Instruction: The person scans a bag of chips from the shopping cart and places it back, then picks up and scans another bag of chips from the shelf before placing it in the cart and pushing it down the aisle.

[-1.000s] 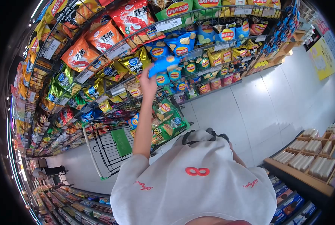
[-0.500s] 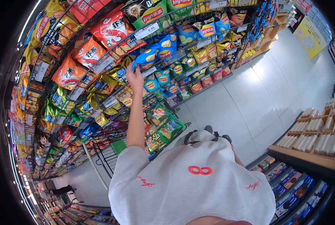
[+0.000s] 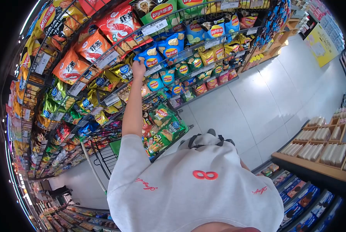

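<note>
Fingers of the left hand (image 3: 138,69) pinched the lower edge of a blue chip bag (image 3: 150,58) that sat on the wire snack shelf (image 3: 180,58), beside a second blue bag (image 3: 172,43) and below a price tag (image 3: 154,27). Under that shelf stood a shopping cart (image 3: 107,154) holding green snack bags (image 3: 166,129). Nothing of the right hand showed, so its grip could not be told.
</note>
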